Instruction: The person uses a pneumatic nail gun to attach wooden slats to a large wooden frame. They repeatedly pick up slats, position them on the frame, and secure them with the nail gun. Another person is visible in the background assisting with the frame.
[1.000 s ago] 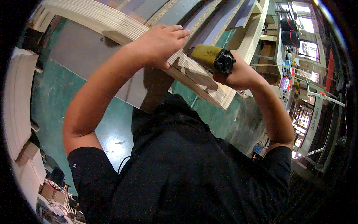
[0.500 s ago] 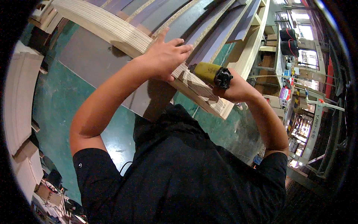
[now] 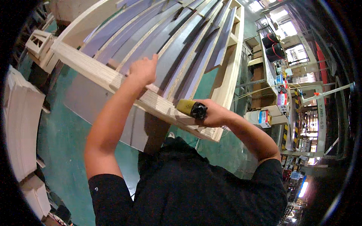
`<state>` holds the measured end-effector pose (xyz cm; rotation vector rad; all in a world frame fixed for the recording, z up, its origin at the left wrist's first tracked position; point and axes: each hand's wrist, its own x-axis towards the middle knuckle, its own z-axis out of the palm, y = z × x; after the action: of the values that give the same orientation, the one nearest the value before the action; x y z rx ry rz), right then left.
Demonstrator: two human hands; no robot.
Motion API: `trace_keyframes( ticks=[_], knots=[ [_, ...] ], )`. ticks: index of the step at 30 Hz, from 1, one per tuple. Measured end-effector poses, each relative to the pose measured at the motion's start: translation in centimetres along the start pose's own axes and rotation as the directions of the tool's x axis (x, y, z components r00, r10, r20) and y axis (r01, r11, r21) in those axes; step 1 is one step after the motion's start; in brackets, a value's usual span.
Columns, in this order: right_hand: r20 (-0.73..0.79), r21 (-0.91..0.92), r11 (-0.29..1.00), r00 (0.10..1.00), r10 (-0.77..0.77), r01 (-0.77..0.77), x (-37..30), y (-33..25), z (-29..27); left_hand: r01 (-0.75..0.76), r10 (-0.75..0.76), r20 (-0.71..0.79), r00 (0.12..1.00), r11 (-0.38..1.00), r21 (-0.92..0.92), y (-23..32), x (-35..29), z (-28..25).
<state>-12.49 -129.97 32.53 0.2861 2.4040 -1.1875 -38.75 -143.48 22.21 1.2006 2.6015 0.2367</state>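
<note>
Against the near rail of the big pale plywood frame [image 3: 113, 77], the right hand [image 3: 217, 113] is clamped around a stubby yellow-and-black power tool [image 3: 191, 108], its body lying along the rail's top face close to the frame's near right corner. That tool looks compact and dense, rigid plastic with a black collar; the grip around its rear end seems the sensible place to hold it, since the front end meets the wood. Further left along the same rail, the left hand [image 3: 143, 69] lies open on the frame, fingers spread over the rail and onto the first slat, well apart from the right hand. The frame itself seems heavy and stiff, too wide to lift from one point, so I judge it would want a hold on the thick layered rail rather than the slats. Beyond the rail, long grey-purple slats [image 3: 181, 41] run away across the frame, thinner and probably more flexible. Below the frame lies green floor [image 3: 60, 143].
</note>
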Motion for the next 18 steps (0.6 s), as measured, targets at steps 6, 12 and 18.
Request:
trace_keyframes(
  ticks=[6, 12, 18],
  knots=[
    [-0.013, -0.020, 0.999, 0.999, 0.039, -0.039, -1.1, -0.7, 0.5, -0.030, 0.030, 0.027, 0.999, 0.999, 0.016, 1.3, -1.3, -1.3],
    [-0.097, -0.066, 0.968, 0.964, -0.249, 0.244, -0.5, 3.4, 1.7, -0.055, 0.055, -0.051, 0.997, 0.998, 0.005, 0.7, 0.7, 2.3],
    [-0.017, 0.011, 0.996, 0.996, -0.085, 0.085, -0.8, 1.9, 1.2, -0.030, 0.033, -0.042, 0.999, 0.997, 0.076, 1.0, -0.7, -0.1]
  ],
)
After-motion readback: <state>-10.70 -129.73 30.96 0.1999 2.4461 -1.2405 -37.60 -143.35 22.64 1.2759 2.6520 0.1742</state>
